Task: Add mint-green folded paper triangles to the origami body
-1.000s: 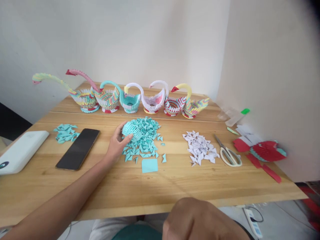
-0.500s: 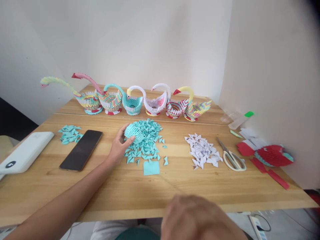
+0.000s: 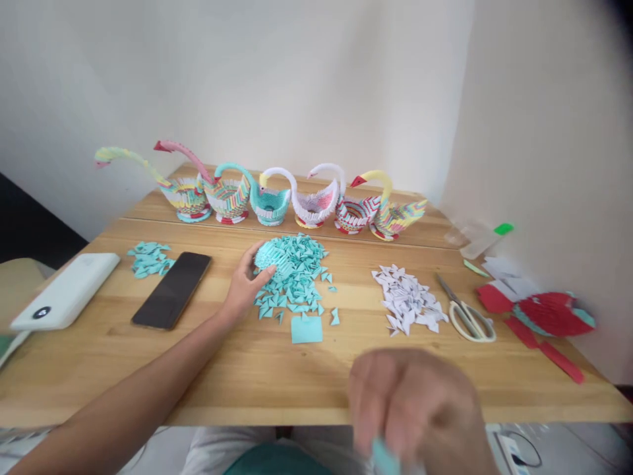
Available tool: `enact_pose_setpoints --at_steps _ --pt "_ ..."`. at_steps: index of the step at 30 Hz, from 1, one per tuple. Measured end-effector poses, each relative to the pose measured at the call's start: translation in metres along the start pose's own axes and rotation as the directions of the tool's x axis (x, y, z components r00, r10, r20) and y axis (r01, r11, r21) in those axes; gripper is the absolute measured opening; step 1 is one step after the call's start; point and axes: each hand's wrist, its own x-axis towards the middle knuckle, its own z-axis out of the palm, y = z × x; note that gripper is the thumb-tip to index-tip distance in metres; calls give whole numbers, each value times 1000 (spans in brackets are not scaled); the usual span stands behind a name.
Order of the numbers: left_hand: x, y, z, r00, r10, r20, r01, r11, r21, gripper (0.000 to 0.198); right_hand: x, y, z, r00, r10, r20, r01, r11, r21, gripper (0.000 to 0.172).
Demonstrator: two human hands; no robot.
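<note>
My left hand (image 3: 248, 280) curls around the side of a rounded turquoise folded-paper piece (image 3: 273, 258), its thumb on the near side. The piece rests against a heap of small turquoise folded triangles (image 3: 301, 277). Closer to me lies a turquoise paper rectangle (image 3: 306, 329). My right hand (image 3: 410, 402) is raised near the camera at the lower right, blurred, with its fingers pinched on a small turquoise paper piece (image 3: 384, 456) that pokes out below them.
Several paper swans (image 3: 270, 204) line the table's back. At left lie a phone (image 3: 173, 290), a white power bank (image 3: 66, 290) and turquoise pieces (image 3: 150, 258). White pieces (image 3: 409, 300), scissors (image 3: 467, 315) and a red paper item (image 3: 551, 313) are at right.
My right hand has risen farther into view, and the turquoise piece at its fingers now shows. The whole scene has shifted slightly right. My left hand keeps its hold.
</note>
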Motion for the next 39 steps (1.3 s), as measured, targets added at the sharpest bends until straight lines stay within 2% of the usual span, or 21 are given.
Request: enact_pose_setpoints --at_steps 2,3,4,6,9,11,13,15,17,19,22,25,28,30,32,34,36,39 --pt "0 -1 1 1000 6 28 -5 1000 -18 68 28 10 -9 975 131 -177 -130 991 18 21" --pt "0 -2 1 999 11 44 -10 1000 -18 67 43 16 -12 958 185 -220 -187 982 12 17" --pt "0 -2 1 998 24 54 -23 1000 -11 67 59 23 -14 946 248 -209 -253 967 0 17" --pt "0 -2 1 997 51 53 -52 999 15 66 91 36 -8 940 322 -110 -327 944 -32 20" --pt "0 -1 1 996 86 37 -88 994 66 56 137 47 22 969 247 20 -244 965 -99 11" --pt "-1 1 0 996 77 40 -81 993 82 48 169 49 52 983 167 79 -156 979 -128 5" --pt "-2 2 -1 995 59 82 -66 994 90 42 202 50 82 987 80 140 -53 980 -190 6" --pt "-3 1 -1 992 46 114 -56 995 88 39 233 52 107 989 18 145 22 963 -269 7" --pt "-3 -1 0 993 39 113 -47 996 70 42 254 56 119 986 18 166 24 967 -252 21" --pt "-3 -5 1 994 38 101 -43 998 50 49 259 58 116 986 -6 164 35 984 -172 26" --pt "-3 -8 3 996 56 76 -60 997 51 58 239 58 85 993 -49 111 58 995 -83 27" --pt "-2 -4 1 992 77 101 -80 996 31 65 199 60 35 998 -5 -66 -3 994 -112 27" --pt "0 3 -6 994 83 68 -85 996 19 67 146 65 -12 953 59 -297 -120 974 -193 28" --pt "4 7 -11 996 94 -4 -94 995 35 69 108 72 -35 920 122 -373 -223 944 -241 29" --pt "10 8 -15 992 85 -98 -81 996 42 70 71 80 -49 904 217 -370 -342 885 -317 26" --pt "15 6 -18 982 68 -175 -71 997 -11 68 39 88 -57 907 269 -323 -396 807 -439 21" --pt "19 2 -20 972 25 -232 -44 996 -74 63 15 95 -58 937 288 -199 -349 746 -567 20" --pt "22 -8 -24 957 12 -290 -38 996 -86 59 0 102 -55 960 278 7 -199 704 -682 24"
